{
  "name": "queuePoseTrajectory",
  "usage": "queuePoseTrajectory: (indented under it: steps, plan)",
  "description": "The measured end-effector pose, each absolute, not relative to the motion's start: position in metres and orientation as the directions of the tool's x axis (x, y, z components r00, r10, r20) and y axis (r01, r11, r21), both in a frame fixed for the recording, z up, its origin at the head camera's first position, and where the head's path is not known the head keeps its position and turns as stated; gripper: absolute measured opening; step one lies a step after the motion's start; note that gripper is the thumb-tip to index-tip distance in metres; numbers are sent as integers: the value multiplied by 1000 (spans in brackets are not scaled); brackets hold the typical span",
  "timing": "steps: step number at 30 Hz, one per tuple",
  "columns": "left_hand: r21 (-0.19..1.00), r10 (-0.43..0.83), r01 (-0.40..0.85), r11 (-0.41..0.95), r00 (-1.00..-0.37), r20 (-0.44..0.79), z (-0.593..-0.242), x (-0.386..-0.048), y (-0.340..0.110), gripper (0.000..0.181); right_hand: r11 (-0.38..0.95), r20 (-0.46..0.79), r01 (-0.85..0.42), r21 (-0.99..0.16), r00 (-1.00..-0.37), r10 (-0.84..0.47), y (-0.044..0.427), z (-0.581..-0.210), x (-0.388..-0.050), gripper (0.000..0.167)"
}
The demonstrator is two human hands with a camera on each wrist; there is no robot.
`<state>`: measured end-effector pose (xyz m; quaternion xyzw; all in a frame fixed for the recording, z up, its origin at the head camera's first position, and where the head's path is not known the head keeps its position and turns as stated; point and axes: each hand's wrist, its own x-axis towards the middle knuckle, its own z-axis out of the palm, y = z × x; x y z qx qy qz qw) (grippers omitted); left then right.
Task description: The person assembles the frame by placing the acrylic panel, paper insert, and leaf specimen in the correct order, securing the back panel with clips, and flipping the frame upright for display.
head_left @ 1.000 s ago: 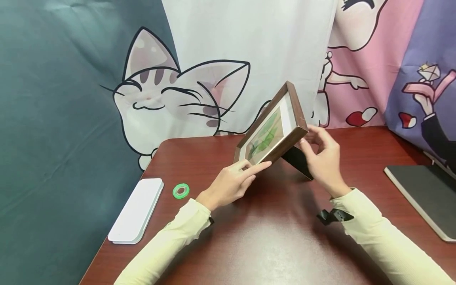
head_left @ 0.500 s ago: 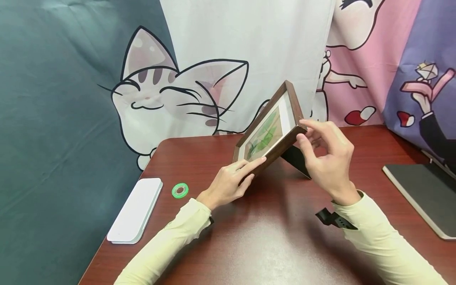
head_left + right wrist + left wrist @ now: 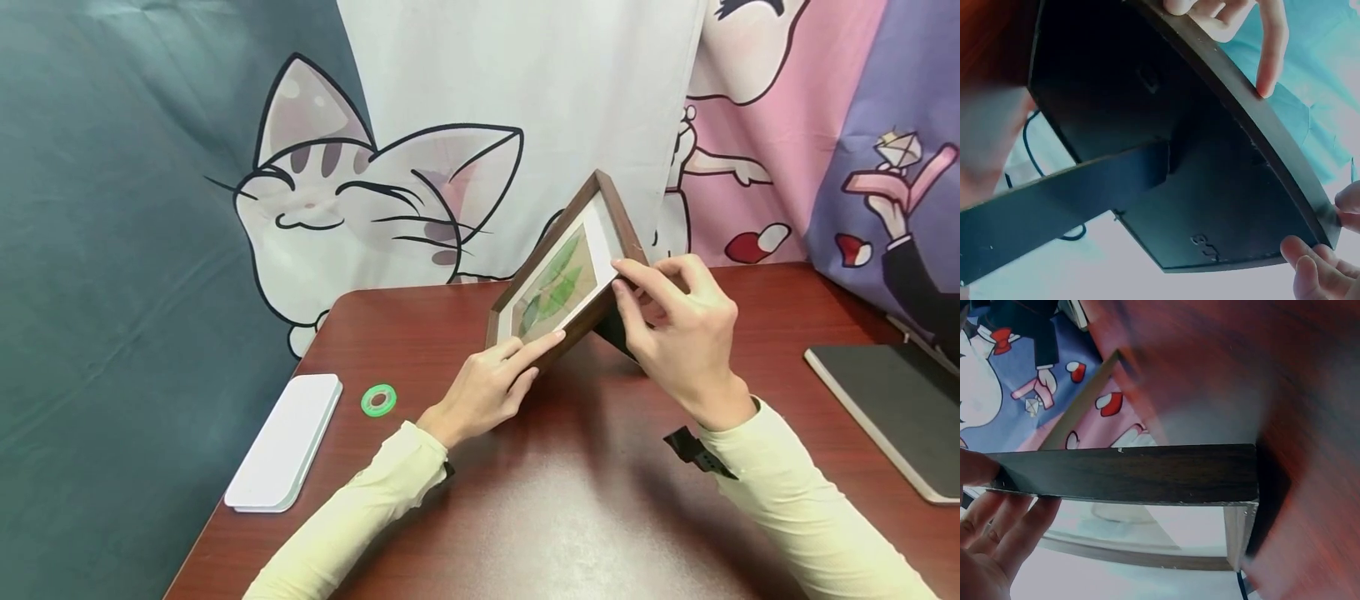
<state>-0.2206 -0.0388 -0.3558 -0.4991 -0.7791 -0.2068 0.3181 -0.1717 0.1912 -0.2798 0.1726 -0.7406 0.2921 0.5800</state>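
A brown wooden picture frame (image 3: 615, 215) with a green leaf picture stands tilted over the table, its black back and hinged support leg (image 3: 1072, 194) visible in the right wrist view. My left hand (image 3: 480, 387) grips the near edge, with the index finger stretched along the wood. At the near right corner, my right hand (image 3: 690, 333) pinches the frame between thumb and fingers. The left wrist view shows the frame's dark side edge (image 3: 1129, 475) close up, with fingers at its left end. One corner of the frame appears to rest on the table.
On the left of the red-brown table (image 3: 540, 517) lie a white flat case (image 3: 285, 442) and a green tape roll (image 3: 378, 400). A dark notebook (image 3: 892, 408) lies at the right edge. A cartoon-printed curtain (image 3: 450, 83) hangs behind.
My right hand has shifted its hold from behind the frame's right corner to a pinch over its front. The frame has tipped very slightly left. My left hand has barely moved.
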Motion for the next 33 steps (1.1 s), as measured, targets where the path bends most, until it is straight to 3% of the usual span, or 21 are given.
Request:
queuePoseTrajectory:
  steps: [6, 11, 19, 26, 33]
  plan:
    - [-12, 640, 900, 436, -301, 707, -355, -211, -33, 57, 772, 966, -596, -221, -242, 89, 197, -279, -175, 18]
    - [5, 656, 897, 442, -327, 680, -356, -200, -31, 61, 718, 957, -642, -267, -263, 120, 208, -281, -183, 15]
    - [101, 668, 906, 410, -374, 643, -355, -188, -19, 59, 622, 879, -626, -470, -395, 267, 215, -276, -201, 19]
    - [227, 697, 896, 383, -441, 565, -364, -179, -2, 48, 354, 744, -663, -659, -509, 433, 214, -285, -232, 17]
    - [217, 765, 890, 400, -455, 455, -367, -179, 12, 47, 356, 712, -617, -702, -622, 326, 212, -302, -243, 26]
